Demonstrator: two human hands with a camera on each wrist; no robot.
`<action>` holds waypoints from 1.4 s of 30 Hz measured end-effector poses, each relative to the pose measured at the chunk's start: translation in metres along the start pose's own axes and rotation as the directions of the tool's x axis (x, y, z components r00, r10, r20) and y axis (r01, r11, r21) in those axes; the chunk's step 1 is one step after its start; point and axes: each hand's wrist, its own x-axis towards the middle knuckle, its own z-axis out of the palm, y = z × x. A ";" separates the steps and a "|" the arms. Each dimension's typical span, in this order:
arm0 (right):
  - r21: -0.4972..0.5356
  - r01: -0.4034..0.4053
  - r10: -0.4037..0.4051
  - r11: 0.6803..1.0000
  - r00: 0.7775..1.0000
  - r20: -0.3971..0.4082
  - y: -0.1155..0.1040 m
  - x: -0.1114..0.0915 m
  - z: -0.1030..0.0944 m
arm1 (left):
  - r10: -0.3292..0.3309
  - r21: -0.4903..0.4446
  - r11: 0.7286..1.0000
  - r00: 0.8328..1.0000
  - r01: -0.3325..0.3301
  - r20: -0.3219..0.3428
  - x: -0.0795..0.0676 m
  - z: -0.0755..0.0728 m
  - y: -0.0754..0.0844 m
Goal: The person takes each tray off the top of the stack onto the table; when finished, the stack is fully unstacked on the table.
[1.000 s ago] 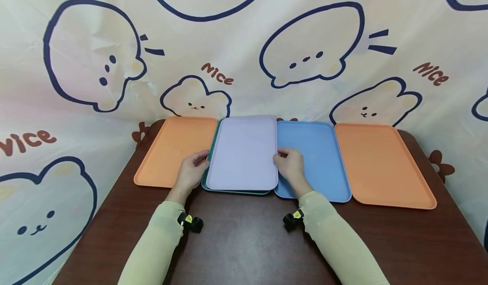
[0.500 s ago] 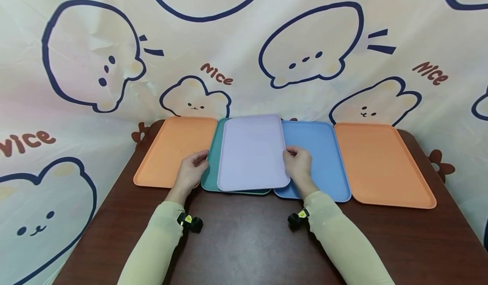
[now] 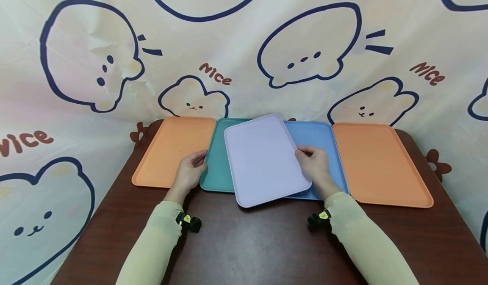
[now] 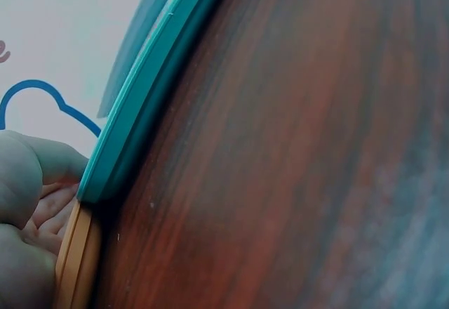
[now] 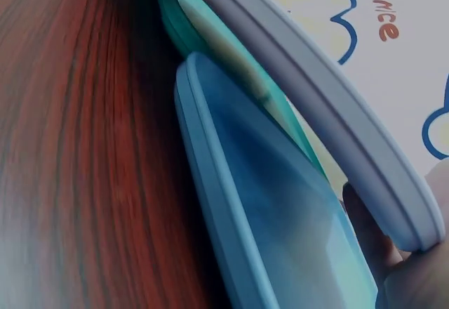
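Observation:
A lavender tray (image 3: 267,162) is held up at an angle over the green tray (image 3: 218,166) and the blue tray (image 3: 316,132). My right hand (image 3: 315,166) pinches its right edge, and in the right wrist view the lavender tray (image 5: 316,77) is raised above the blue tray (image 5: 224,196). At the green tray's left edge, my left hand (image 3: 189,171) grips the rim between thumb and fingers. In the left wrist view, that hand (image 4: 28,189) meets the green rim (image 4: 133,112) just above an orange tray's rim (image 4: 76,260).
One orange tray (image 3: 183,141) lies at the left and another orange tray (image 3: 381,166) at the right, in a row along the back of the dark wooden table (image 3: 267,242). Behind them hangs a printed cloth (image 3: 244,43) with cartoon bears.
My right hand has drawn the lavender tray rightward off the green one and turned it, its near edge swinging toward me. More of the green tray shows. My left hand has stayed put.

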 end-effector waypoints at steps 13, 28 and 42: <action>-0.058 0.040 -0.031 0.998 0.989 0.144 0.007 0.000 -0.046 | 0.003 -0.003 1.000 1.000 -0.003 -0.012 0.002 0.001 -0.002; -0.057 0.175 -0.144 0.983 0.925 0.350 0.010 -0.012 -0.083 | -0.014 -0.015 1.000 1.000 0.014 0.002 0.002 -0.001 -0.002; 0.111 0.376 -0.367 0.920 0.726 0.581 0.015 -0.019 -0.070 | -0.001 0.003 1.000 1.000 0.001 -0.002 0.003 0.001 -0.002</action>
